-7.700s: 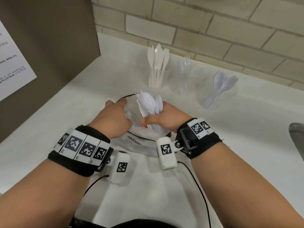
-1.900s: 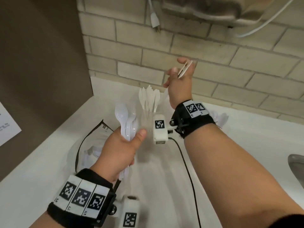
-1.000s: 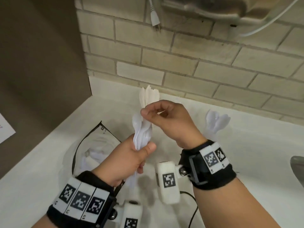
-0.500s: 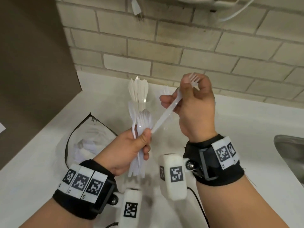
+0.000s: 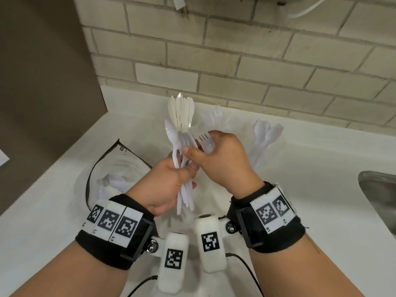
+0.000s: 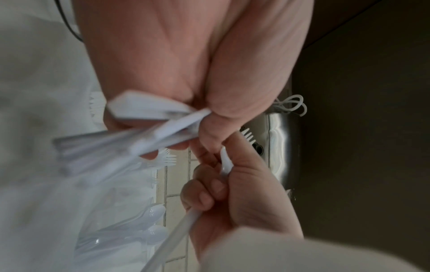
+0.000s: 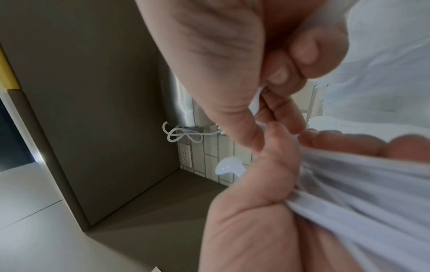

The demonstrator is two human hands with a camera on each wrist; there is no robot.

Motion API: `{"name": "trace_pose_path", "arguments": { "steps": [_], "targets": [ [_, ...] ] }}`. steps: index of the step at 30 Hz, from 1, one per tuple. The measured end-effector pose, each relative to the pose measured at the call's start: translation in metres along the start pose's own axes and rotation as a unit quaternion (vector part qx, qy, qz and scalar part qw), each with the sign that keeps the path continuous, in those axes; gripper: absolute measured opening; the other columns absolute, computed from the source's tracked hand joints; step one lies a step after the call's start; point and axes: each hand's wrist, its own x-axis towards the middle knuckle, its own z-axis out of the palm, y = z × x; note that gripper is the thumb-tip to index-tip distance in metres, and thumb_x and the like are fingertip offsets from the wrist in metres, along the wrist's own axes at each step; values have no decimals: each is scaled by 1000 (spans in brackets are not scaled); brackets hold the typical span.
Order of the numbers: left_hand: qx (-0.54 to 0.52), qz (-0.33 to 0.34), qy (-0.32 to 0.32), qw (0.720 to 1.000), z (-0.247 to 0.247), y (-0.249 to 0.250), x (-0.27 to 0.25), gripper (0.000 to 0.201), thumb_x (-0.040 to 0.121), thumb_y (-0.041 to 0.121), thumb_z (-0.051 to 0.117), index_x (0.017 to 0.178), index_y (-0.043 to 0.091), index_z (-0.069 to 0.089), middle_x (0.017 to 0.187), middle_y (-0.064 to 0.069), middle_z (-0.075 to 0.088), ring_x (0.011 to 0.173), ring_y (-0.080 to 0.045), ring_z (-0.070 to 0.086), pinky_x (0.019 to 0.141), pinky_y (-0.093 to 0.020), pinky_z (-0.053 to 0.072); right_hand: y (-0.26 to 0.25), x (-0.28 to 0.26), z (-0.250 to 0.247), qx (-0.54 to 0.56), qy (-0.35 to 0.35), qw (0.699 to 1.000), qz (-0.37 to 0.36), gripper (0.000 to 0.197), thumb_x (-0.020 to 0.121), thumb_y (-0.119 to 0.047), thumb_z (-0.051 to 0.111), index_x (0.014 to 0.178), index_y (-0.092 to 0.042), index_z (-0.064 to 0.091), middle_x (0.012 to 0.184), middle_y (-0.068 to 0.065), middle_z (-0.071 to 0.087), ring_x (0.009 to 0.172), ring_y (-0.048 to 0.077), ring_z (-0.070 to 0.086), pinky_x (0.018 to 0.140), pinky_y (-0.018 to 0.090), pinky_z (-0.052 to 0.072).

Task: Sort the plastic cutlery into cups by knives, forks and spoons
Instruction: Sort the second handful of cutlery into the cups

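Observation:
My left hand (image 5: 169,183) grips a bundle of white plastic cutlery (image 5: 182,159) upright above the counter, with a spoon bowl (image 5: 170,130) at its top; the same bundle (image 6: 130,139) fans out blurred in the left wrist view. My right hand (image 5: 218,159) holds a white fork (image 5: 205,140) in its curled fingers, tines up, and its thumb and forefinger reach into the bundle. That fork (image 6: 225,162) crosses the right palm. Behind stand three clear cups: the knives cup (image 5: 182,112), the forks cup (image 5: 217,116) and the spoons cup (image 5: 265,136).
A clear plastic bag (image 5: 115,174) with more cutlery lies open on the white counter (image 5: 310,200) at the left. A steel sink (image 5: 379,198) is at the right edge. A brick wall (image 5: 235,61) and a brown panel (image 5: 42,82) close the corner.
My right hand, which had lifted a fork clear of the bundle, has come back down to the bundle with the fork still in it. The left hand keeps its grip.

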Motion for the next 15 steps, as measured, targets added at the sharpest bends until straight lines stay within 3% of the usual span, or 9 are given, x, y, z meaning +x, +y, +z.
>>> {"name": "trace_pose_path", "arguments": {
  "steps": [2, 4, 5, 9, 12, 15],
  "targets": [
    [-42, 0, -2, 999, 1, 2, -2, 17, 91, 15, 59, 107, 15, 60, 89, 1, 60, 86, -12, 54, 75, -30, 45, 0, 1, 0, 12, 1, 1000, 2, 30, 86, -27, 65, 65, -16, 47, 59, -5, 51, 56, 11, 49, 54, 21, 36],
    [-69, -12, 14, 997, 1, 3, -2, 49, 81, 25, 61, 125, 5, 54, 104, -9, 54, 97, -21, 50, 79, -33, 47, -1, 1, 2, 31, 5, 999, 8, 33, 90, -22, 59, 64, -17, 40, 56, -7, 44, 51, 8, 42, 50, 18, 32],
    [-74, -16, 16, 997, 3, 4, -2, 53, 81, 24, 58, 129, 2, 51, 107, -11, 53, 100, -24, 48, 81, -35, 47, -1, 0, 4, 33, 7, 999, 10, 35, 91, -22, 59, 63, -18, 38, 56, -8, 42, 49, 6, 40, 48, 15, 30],
    [-28, -11, 19, 999, 5, 1, 0, 26, 96, -4, 40, 119, -3, 53, 104, -17, 62, 95, -25, 57, 81, -35, 46, 1, 0, 10, 8, 15, 1000, 0, 41, 83, -33, 69, 64, -23, 35, 59, -10, 43, 50, 3, 41, 45, 10, 34],
    [-64, -5, 2, 998, 7, 1, -3, 23, 97, 2, 39, 107, 5, 60, 92, -8, 67, 84, -18, 62, 76, -30, 50, 4, 3, 11, 36, 11, 999, 10, 29, 85, -20, 64, 67, -19, 41, 62, -8, 49, 54, 5, 46, 46, 10, 34],
    [-125, -15, 20, 992, 7, 3, -4, 27, 99, 17, 39, 113, 5, 60, 103, -14, 64, 97, -25, 61, 95, -41, 46, 6, 4, 11, 80, 18, 996, 24, 7, 88, -9, 52, 83, -4, 53, 72, 4, 57, 67, 21, 55, 62, 31, 46]
  ]
}}
